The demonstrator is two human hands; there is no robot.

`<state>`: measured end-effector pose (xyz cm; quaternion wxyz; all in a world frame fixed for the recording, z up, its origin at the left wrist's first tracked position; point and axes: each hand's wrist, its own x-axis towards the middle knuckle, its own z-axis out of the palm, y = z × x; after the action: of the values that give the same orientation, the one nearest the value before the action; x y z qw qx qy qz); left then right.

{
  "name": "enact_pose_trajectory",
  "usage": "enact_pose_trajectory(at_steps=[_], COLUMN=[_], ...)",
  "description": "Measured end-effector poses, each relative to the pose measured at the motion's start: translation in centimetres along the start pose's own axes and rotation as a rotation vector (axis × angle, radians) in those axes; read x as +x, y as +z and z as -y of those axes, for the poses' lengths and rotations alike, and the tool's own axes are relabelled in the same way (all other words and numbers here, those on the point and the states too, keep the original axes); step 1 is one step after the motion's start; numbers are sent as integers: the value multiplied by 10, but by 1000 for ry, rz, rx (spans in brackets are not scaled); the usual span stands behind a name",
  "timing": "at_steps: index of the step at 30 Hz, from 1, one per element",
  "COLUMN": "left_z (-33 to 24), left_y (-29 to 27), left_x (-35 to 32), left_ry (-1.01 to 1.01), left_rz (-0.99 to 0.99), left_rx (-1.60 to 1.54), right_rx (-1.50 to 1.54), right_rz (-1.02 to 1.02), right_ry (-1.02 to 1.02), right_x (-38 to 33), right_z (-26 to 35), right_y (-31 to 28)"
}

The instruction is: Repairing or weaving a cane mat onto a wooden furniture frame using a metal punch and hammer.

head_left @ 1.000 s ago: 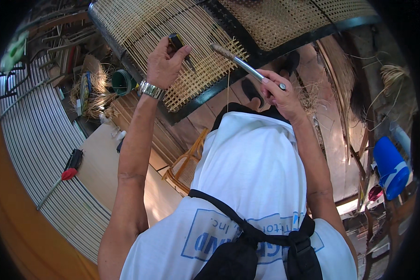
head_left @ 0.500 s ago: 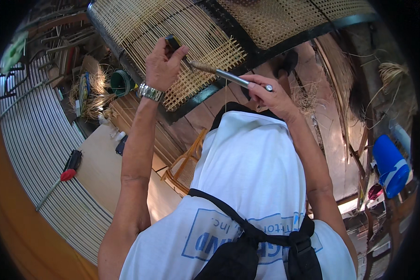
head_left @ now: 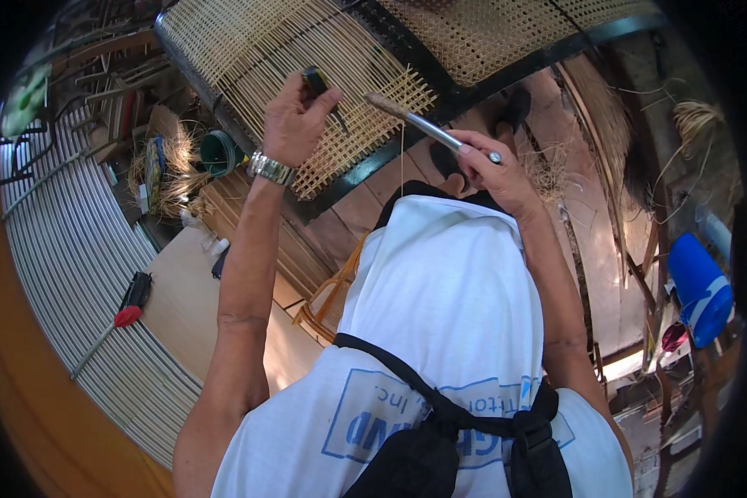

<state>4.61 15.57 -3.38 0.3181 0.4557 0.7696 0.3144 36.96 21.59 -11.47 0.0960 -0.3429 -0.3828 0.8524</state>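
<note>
My left hand (head_left: 295, 124), with a metal watch on its wrist, is closed round the black and yellow handle of a screwdriver-like tool (head_left: 314, 80). The tool's dark shaft slants down over a panel of woven cane (head_left: 324, 170); whether its tip touches the cane I cannot tell. In my right hand (head_left: 494, 173) is a silver metal rod (head_left: 434, 131) with a brown, worn-looking far end. That end hovers near the loose strand ends at the panel's right side, apart from the screwdriver-like tool. Long parallel strands run up the panel, crossed by weaving near its lower edge.
A dark frame (head_left: 353, 189) borders the cane, with a second woven panel (head_left: 506, 41) at right. Left lie ridged metal sheeting (head_left: 66, 224), a light board (head_left: 178, 286) and a green bucket (head_left: 217, 153). A small rattan chair (head_left: 328, 299) stands below; a blue container (head_left: 699, 286) is far right.
The rod's brown end has moved right and up, away from the screwdriver-like tool's shaft. My right hand has shifted slightly right, my left hand slightly right too.
</note>
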Motion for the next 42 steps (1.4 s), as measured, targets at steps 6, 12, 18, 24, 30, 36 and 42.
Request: enact_pose_trajectory(at_steps=[6,12,18,24,30,36,42], left_z=[10,0,10,12,16,10,-3], left_y=[8,3,14,2,-3,6,-5], left_x=[-10,-15,-22,-17,-8,-10,-3], left_ry=[-116,-34,-95,44,7,-16,-12], left_rz=[129,12,121,-74,-70,47,-55], left_rx=[96,-23,57,-91,-23,113,116], right_rx=[42,-32,-18,-92,25,-11,28], right_rz=[-153,-90,-99,14,-80,-84,-48], right_ry=[-7,9,-2,59,56,-27,-12], right_x=[-7,-13,-14,-22,-19,-7,-5], right_z=[1,-1,-3,-5,-4,-2,4], right_y=[14,6,12,0,-9,23,13])
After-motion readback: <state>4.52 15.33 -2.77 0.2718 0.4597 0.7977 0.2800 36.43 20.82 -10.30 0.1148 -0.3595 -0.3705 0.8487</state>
